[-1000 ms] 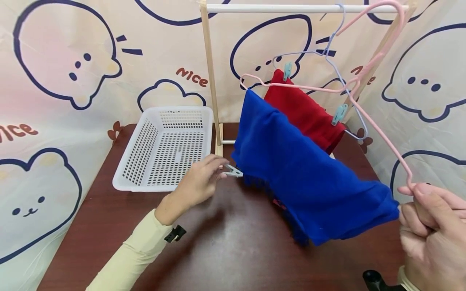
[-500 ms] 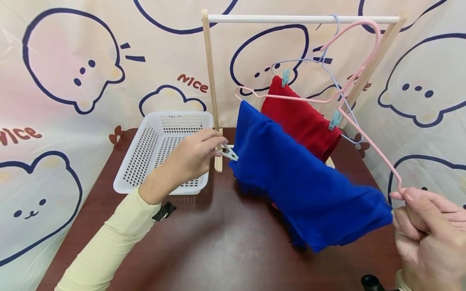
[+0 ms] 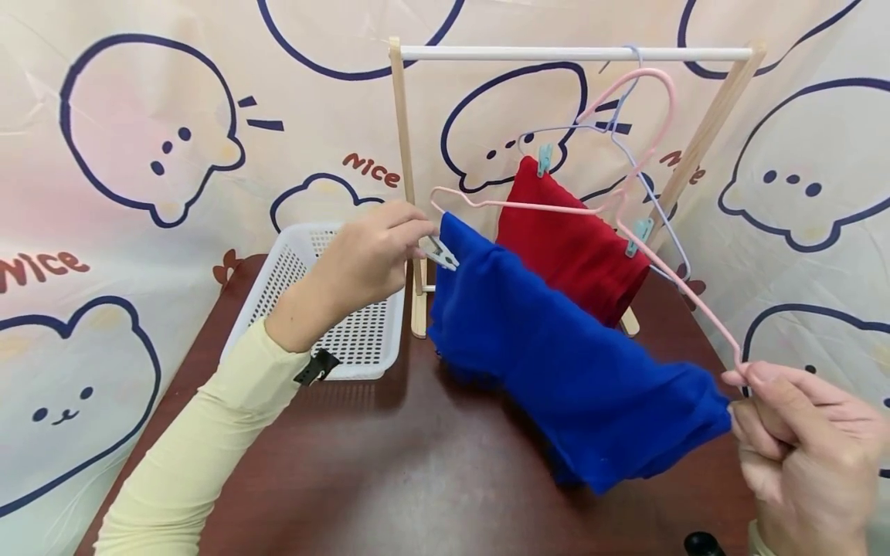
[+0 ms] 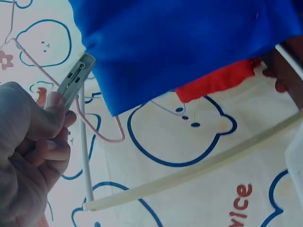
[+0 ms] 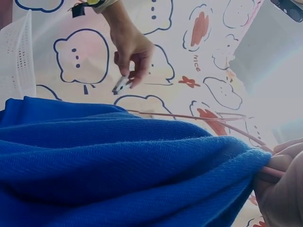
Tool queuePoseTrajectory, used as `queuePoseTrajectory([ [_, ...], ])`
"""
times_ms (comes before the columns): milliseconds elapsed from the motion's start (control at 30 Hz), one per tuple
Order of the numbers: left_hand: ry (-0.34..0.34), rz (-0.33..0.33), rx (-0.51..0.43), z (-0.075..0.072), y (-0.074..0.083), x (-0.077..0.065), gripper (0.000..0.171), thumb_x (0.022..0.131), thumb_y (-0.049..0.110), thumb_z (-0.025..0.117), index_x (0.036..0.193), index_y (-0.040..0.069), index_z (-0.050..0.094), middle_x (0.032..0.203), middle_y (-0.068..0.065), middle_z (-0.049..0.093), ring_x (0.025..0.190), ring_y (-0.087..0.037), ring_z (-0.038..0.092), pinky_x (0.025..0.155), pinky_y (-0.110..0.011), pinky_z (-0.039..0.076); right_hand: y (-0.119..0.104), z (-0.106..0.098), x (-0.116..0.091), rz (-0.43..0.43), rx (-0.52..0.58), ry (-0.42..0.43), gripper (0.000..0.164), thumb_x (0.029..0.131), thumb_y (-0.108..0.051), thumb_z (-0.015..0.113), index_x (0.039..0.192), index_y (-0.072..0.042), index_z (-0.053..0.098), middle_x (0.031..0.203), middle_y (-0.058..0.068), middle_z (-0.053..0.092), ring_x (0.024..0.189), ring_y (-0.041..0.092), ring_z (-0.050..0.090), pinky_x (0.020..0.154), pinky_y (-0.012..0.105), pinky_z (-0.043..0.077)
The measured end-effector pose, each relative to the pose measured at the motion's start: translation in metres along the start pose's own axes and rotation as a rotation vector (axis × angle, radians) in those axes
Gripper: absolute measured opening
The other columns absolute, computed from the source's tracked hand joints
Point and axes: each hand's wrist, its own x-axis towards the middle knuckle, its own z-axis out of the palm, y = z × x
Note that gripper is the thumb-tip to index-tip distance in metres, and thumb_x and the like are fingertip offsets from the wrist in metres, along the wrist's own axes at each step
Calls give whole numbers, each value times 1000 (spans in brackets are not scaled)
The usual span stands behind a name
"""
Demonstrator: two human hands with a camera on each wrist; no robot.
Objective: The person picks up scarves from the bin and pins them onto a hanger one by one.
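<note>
In the head view my left hand (image 3: pixel 371 251) pinches a pale grey clothespin (image 3: pixel 439 253) by its handles. The clothespin's tip overlaps the upper left corner of a blue cloth (image 3: pixel 542 355). That cloth hangs over the lower bar of a pink hanger (image 3: pixel 549 207), held in the air and tilted down to the right. My right hand (image 3: pixel 806 440) grips the hanger's right end together with the cloth's right corner. From the left wrist view, the clothespin (image 4: pixel 76 78) is between thumb and fingers, right at the cloth's edge.
Behind, a red cloth (image 3: pixel 563 239) hangs from a lavender hanger (image 3: pixel 677 247) with two teal clothespins (image 3: pixel 545 160). This hanger hooks on the white rod (image 3: pixel 487 53) of a wooden rack. A white perforated basket (image 3: pixel 378 355) stands at left on the brown table (image 3: pixel 389 471).
My left hand has lifted the clothespin from beside the cloth's lower left edge to its upper left corner. The pink hanger and blue cloth have shifted slightly left and lower in view.
</note>
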Motion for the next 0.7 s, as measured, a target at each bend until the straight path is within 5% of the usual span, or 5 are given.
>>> queuePoseTrajectory([
  [233, 14, 100, 81, -5, -3, 8, 19, 84, -4, 59, 100, 0, 68, 97, -11, 66, 88, -22, 59, 79, -32, 54, 4, 2, 1, 25, 10, 14, 31, 89, 23, 19, 94, 36, 47, 45, 7, 33, 30, 11, 21, 28, 15, 11],
  [367, 44, 170, 148, -7, -6, 11, 23, 84, -8, 54, 99, -1, 69, 93, -11, 65, 84, -22, 56, 76, -29, 53, 5, 7, 1, 44, -250, 101, 24, 93, 14, 34, 95, 32, 50, 44, 3, 31, 28, 11, 21, 26, 19, 8],
  [467, 56, 200, 185, -8, -8, 11, 23, 82, -9, 56, 98, -1, 69, 93, -12, 64, 84, -24, 54, 74, -29, 53, 6, 9, 1, 60, -290, 107, 24, 93, 13, 36, 97, 31, 51, 44, 3, 32, 27, 11, 21, 26, 19, 7],
  [600, 49, 211, 204, -10, -8, 14, 19, 82, -7, 59, 97, -2, 70, 93, -12, 64, 84, -24, 53, 74, -29, 54, 8, 12, 2, 64, -210, 78, 25, 92, 15, 32, 97, 32, 50, 44, 4, 32, 28, 12, 21, 26, 18, 8],
  [700, 46, 211, 211, -12, -8, 18, 21, 81, -9, 56, 96, -2, 70, 92, -12, 65, 82, -23, 52, 71, -27, 52, 8, 15, 1, 68, -345, 130, 23, 93, 10, 40, 97, 29, 53, 44, 2, 29, 27, 12, 20, 26, 21, 7],
])
